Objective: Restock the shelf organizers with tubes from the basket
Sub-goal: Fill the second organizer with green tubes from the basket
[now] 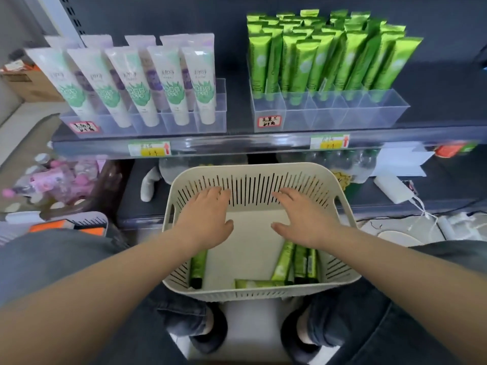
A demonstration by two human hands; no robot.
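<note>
A topple is being risked at the right organizer (pixel 329 111), where the shelved tubes (pixel 329 56) are leaning on one another towards the shelf's right end; were a new one being pushed in among them rather than into the front cells, which are standing without tubes, the row could be knocked over. A mix-up is being risked as well, since the left organizer (pixel 147 122) of white tubes (pixel 137 85) is standing near it on the same shelf (pixel 237 139). The basket (pixel 250 233) could be tipped away if its far wall were being pressed, and what it is resting on cannot be told. A fumbled pick is probably being invited too: the tubes (pixel 297 262) are lying at the basket's near edge, most bunched in the near right corner, one along the left wall and one flat against the near wall, all under the forearms rather than under the fingers. The left hand (pixel 208 214) is being held palm down over the basket's far left part, fingers straight and slightly spread, nothing being gripped; whether its fingertips are touching the slotted far wall cannot be told. The right hand (pixel 303 219) is being held likewise over the far right part, fingers apart, nothing being held
</note>
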